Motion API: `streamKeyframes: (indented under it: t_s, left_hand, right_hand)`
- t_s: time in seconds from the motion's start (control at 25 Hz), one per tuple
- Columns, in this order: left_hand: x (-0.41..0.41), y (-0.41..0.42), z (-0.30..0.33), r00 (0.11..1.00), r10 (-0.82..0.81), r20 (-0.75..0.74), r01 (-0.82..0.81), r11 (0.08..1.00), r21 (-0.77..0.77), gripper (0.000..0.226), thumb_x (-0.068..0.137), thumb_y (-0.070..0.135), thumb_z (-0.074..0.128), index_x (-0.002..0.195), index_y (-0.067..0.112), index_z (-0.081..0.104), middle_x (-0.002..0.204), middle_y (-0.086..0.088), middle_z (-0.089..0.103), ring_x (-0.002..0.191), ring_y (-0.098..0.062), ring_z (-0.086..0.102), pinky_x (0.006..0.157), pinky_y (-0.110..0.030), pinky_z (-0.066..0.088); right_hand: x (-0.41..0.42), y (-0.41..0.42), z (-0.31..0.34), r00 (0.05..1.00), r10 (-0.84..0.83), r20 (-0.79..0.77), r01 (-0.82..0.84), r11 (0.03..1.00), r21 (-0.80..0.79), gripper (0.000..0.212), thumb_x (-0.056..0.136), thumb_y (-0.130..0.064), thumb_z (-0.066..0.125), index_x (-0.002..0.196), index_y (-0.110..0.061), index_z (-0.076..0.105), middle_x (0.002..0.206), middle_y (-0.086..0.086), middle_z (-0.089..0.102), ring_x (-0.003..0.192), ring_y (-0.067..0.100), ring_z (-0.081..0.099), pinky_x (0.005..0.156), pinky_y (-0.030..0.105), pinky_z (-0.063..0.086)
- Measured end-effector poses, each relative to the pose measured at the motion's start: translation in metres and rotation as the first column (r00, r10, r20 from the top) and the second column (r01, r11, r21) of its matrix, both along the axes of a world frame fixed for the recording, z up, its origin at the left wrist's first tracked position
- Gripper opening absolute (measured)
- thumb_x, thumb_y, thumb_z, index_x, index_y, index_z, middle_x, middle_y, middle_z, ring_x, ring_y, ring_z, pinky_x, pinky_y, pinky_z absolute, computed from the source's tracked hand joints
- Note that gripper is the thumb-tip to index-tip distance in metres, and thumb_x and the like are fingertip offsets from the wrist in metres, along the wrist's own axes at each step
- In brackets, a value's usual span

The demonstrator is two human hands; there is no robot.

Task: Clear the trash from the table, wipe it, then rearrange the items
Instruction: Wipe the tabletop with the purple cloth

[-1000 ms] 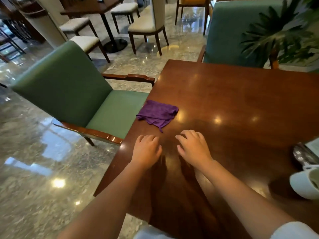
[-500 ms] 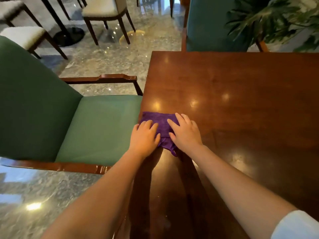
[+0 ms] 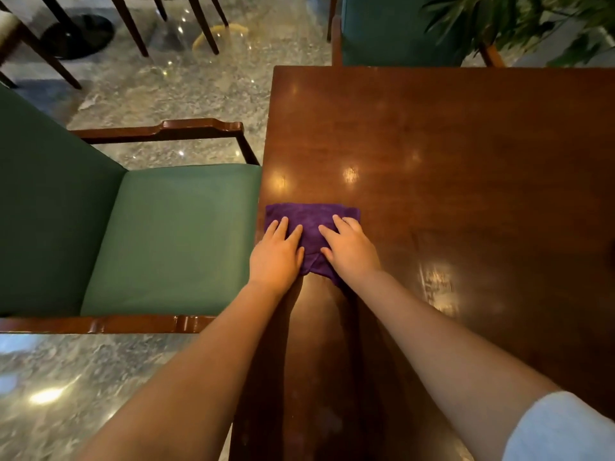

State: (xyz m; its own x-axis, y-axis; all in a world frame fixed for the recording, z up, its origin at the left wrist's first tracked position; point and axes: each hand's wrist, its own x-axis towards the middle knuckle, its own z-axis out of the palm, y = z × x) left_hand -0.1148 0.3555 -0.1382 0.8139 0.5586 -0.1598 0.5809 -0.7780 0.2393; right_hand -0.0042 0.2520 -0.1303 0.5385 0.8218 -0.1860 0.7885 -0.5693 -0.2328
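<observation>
A purple cloth (image 3: 311,218) lies flattened on the dark wooden table (image 3: 466,194), close to its left edge. My left hand (image 3: 276,256) rests palm down on the cloth's left part, fingers slightly spread. My right hand (image 3: 351,249) presses flat on its right part. Both hands cover the near half of the cloth; its far edge shows as a straight line beyond my fingers.
A green upholstered armchair (image 3: 173,234) stands against the table's left edge, its wooden armrest (image 3: 163,129) near the table corner. Another green chair (image 3: 392,31) and a leafy plant (image 3: 519,21) sit beyond the far edge. Marble floor lies to the left.
Both hands moved forward from the bare table onto the cloth, and the crumpled cloth is now spread flatter. The cup and items at the right have left the view.
</observation>
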Motion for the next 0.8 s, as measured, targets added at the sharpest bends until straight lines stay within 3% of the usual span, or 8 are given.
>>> streamKeyframes:
  t_s: [0.16, 0.32, 0.48, 0.64, 0.8]
  left_hand:
    - [-0.01, -0.024, 0.011, 0.999, -0.006, 0.046, 0.008, 0.999, -0.043, 0.032, 0.096, 0.023, 0.048, 0.124, 0.013, 0.059, 0.138, -0.009, 0.052, 0.129, -0.026, 0.043, 0.1, -0.036, 0.037]
    - [-0.006, -0.06, 0.04, 0.988, -0.039, 0.148, 0.049, 0.997, -0.063, 0.023, 0.092, 0.02, 0.051, 0.103, 0.008, 0.068, 0.103, -0.013, 0.067, 0.098, -0.032, 0.06, 0.078, -0.041, 0.049]
    - [-0.006, -0.126, 0.058, 0.958, -0.121, 0.259, 0.16, 0.978, -0.135, 0.023, 0.09, 0.016, 0.055, 0.109, 0.008, 0.068, 0.108, -0.015, 0.069, 0.101, -0.034, 0.061, 0.083, -0.042, 0.049]
    - [-0.012, -0.195, 0.051, 0.928, -0.298, 0.223, 0.335, 0.929, -0.154, 0.024, 0.092, 0.016, 0.053, 0.111, 0.007, 0.065, 0.117, -0.016, 0.064, 0.112, -0.03, 0.057, 0.093, -0.041, 0.045]
    - [-0.044, -0.252, 0.028, 0.898, -0.404, 0.175, 0.43, 0.889, -0.158, 0.029, 0.095, 0.018, 0.05, 0.119, 0.007, 0.061, 0.13, -0.012, 0.059, 0.128, -0.021, 0.047, 0.106, -0.03, 0.032]
  right_hand:
    - [-0.007, -0.023, 0.01, 0.999, 0.02, -0.029, -0.018, 0.997, 0.077, 0.027, 0.091, -0.006, 0.045, 0.114, -0.007, 0.06, 0.12, 0.012, 0.06, 0.115, 0.028, 0.043, 0.091, 0.038, 0.045]
    - [-0.005, -0.062, 0.037, 0.994, -0.068, -0.081, 0.084, 0.975, 0.206, 0.029, 0.085, -0.003, 0.05, 0.108, -0.009, 0.066, 0.106, 0.014, 0.068, 0.103, 0.032, 0.053, 0.089, 0.038, 0.046]
    - [-0.004, -0.141, 0.056, 0.985, -0.151, -0.089, 0.167, 0.963, 0.213, 0.027, 0.083, -0.008, 0.055, 0.107, -0.013, 0.068, 0.103, 0.011, 0.071, 0.101, 0.032, 0.056, 0.091, 0.037, 0.043]
    - [-0.032, -0.235, 0.054, 0.964, -0.239, -0.114, 0.257, 0.948, 0.185, 0.024, 0.083, -0.011, 0.06, 0.106, -0.011, 0.068, 0.104, 0.011, 0.07, 0.098, 0.031, 0.058, 0.09, 0.039, 0.044]
    - [-0.078, -0.304, 0.043, 0.949, -0.301, -0.098, 0.31, 0.947, 0.089, 0.024, 0.083, -0.019, 0.06, 0.106, -0.015, 0.067, 0.105, 0.005, 0.068, 0.101, 0.024, 0.056, 0.087, 0.037, 0.049]
